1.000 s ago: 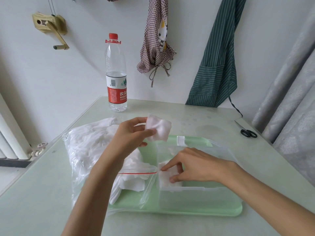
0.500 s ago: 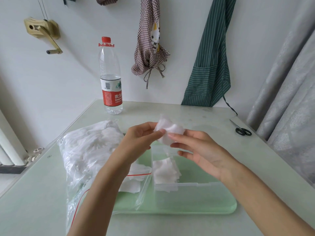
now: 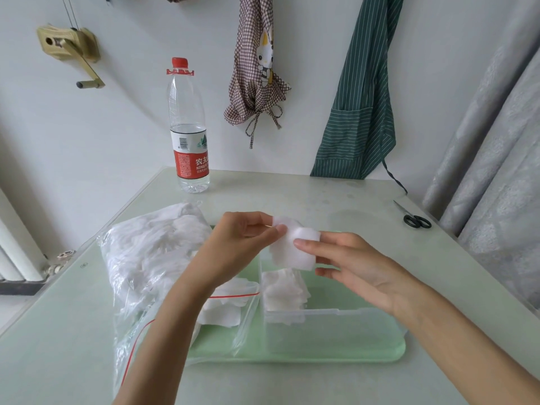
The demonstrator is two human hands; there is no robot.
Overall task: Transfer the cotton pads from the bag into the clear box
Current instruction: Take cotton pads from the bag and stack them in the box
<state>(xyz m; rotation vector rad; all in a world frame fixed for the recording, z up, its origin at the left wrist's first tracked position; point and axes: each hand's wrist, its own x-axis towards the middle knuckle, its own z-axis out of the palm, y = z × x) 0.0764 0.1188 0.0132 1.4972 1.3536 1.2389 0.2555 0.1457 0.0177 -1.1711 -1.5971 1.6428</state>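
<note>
above the clear box (image 3: pixel 330 320), both hands are pinching one cotton pad (image 3: pixel 295 247); left hand (image 3: pixel 233 247) at 9 o'clock, right hand (image 3: pixel 350 264) at 3, box waiting at 6.

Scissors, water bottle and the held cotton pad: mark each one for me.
scissors (image 3: pixel 417 221), head view, on the black handles.
water bottle (image 3: pixel 191 165), head view, on the red label.
cotton pad (image 3: pixel 295 249), head view, on the white middle between both hands.
</note>
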